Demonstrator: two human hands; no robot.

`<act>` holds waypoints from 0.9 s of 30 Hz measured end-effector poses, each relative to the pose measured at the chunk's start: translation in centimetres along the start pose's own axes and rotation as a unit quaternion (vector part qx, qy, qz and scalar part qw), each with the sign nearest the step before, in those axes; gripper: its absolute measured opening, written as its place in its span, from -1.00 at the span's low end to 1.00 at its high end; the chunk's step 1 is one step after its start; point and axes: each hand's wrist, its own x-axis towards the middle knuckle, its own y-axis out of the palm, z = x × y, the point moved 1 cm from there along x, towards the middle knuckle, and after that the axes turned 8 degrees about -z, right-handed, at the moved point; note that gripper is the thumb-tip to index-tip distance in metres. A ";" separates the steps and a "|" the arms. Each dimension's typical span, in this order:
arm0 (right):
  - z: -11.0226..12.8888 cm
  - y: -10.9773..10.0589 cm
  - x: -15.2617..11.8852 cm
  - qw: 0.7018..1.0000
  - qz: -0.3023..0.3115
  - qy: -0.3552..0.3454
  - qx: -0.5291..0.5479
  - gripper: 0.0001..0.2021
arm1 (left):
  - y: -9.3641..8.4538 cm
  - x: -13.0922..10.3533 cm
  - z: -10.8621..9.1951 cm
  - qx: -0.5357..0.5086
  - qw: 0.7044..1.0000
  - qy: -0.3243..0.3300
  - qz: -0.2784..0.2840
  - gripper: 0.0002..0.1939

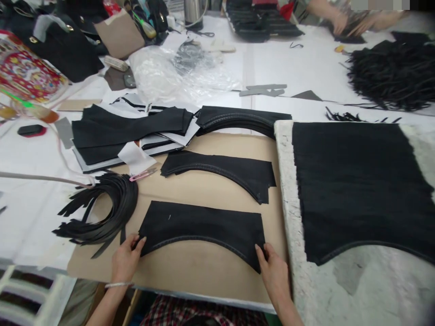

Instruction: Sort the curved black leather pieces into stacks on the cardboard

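A black leather-like panel with a curved, stitched lower edge lies before me on a tan board. My left hand pinches its left end, and my right hand pinches the right end. Just behind it lies a second curved black panel, untouched. Further back is a stack of similar curved panels. A looped bundle of black strips rests left of my left hand.
Right of the board, a raised pale slab carries a large black piece. Pink thread snips lie near stacked black pieces. Behind are clear plastic and a heap of black strips. Another person's hands work at the far right.
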 end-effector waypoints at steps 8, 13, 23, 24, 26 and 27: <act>0.3 -0.5 0.0 1.000 -0.001 -0.001 -0.006 -0.52 | -0.3 -0.1 -0.5 -0.012 1.000 -0.001 0.000 -0.63; -0.9 0.6 0.2 0.999 -0.004 -0.002 -0.038 -0.49 | -0.8 -0.7 -1.9 -0.024 1.000 0.010 -0.008 -0.74; 2.2 -0.3 0.2 0.942 -0.163 -0.294 -0.023 -0.65 | -1.4 -2.0 -7.6 -0.022 0.976 0.196 -0.095 -0.87; 2.3 0.2 0.2 0.935 -0.129 -0.330 0.003 -0.68 | -0.9 -2.0 -8.4 -0.026 0.976 0.203 -0.075 -0.86; 2.4 1.4 0.1 0.928 -0.068 -0.366 0.028 -0.69 | 0.1 -1.9 -9.8 -0.018 0.977 0.204 -0.056 -0.86; 2.3 2.0 0.1 0.929 -0.048 -0.366 0.023 -0.69 | 0.5 -1.8 -10.4 -0.009 0.977 0.204 -0.055 -0.87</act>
